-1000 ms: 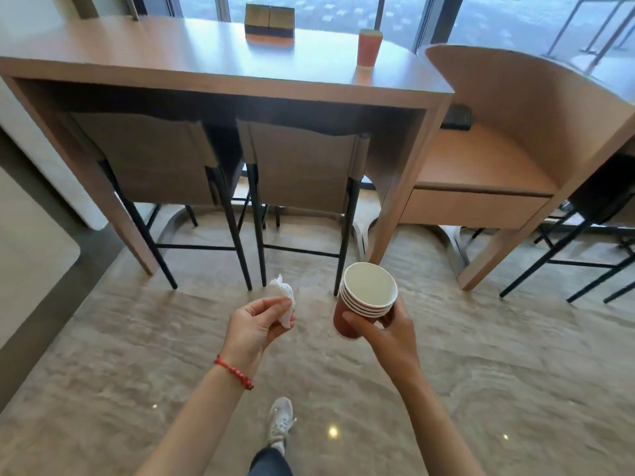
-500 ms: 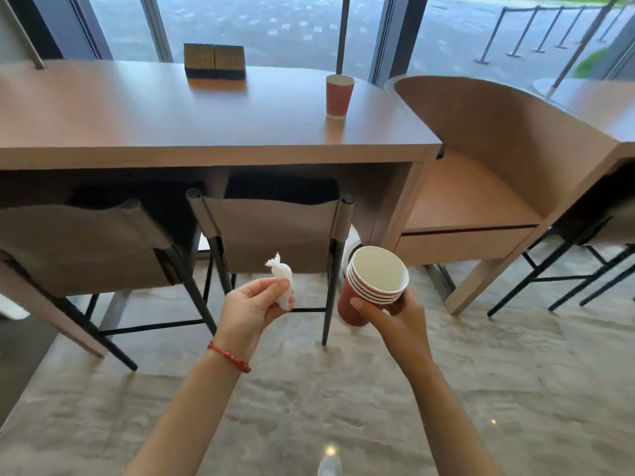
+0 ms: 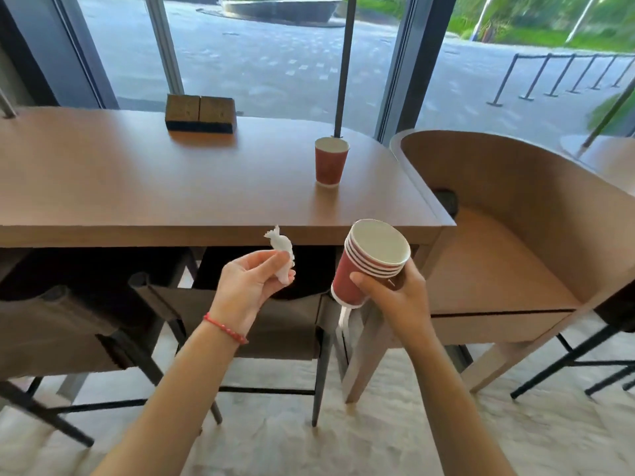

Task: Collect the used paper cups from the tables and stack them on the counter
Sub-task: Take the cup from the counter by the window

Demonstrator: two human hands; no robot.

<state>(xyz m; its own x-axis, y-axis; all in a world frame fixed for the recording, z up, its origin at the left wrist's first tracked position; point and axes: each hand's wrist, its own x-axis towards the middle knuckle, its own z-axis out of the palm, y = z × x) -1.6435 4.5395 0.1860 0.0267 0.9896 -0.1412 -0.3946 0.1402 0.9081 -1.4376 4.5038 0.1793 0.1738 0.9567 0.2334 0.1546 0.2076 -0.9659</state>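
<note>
- Standing just short of the long wooden desk [image 3: 171, 187], the person holds both hands up in front of its near edge.
- The right hand [image 3: 395, 293] has its grip closed around a nested stack of red paper cups [image 3: 369, 266]. Thumb and fingers wrap the lower part of the stack. It tilts with its open mouth up and towards the right, and four or so white rims show one inside another.
- The left hand [image 3: 251, 286] is pinched shut on a small crumpled white wad [image 3: 283, 255], perhaps tissue or a wrapper; from here I cannot tell which. Its twisted end sticks up above the fingertips.
- A red beaded bracelet [image 3: 225, 328] circles the left wrist.
- One more red paper cup [image 3: 330, 161] stands upright on the desk, alone, towards the far right end and well apart from both hands. A dark post [image 3: 343, 63] rises just behind it.
- A low wooden block with a dark base [image 3: 201, 113] sits farther back on the desk, left of the lone cup and well clear of it.
- Under the desk, two stools with brown seats and black legs [image 3: 268, 324] are pushed in.
- To the right, a curved wooden booth seat [image 3: 498, 255] adjoins the desk's end.
- Tall windows [image 3: 257, 53] behind the desk look onto a paved area outside.
</note>
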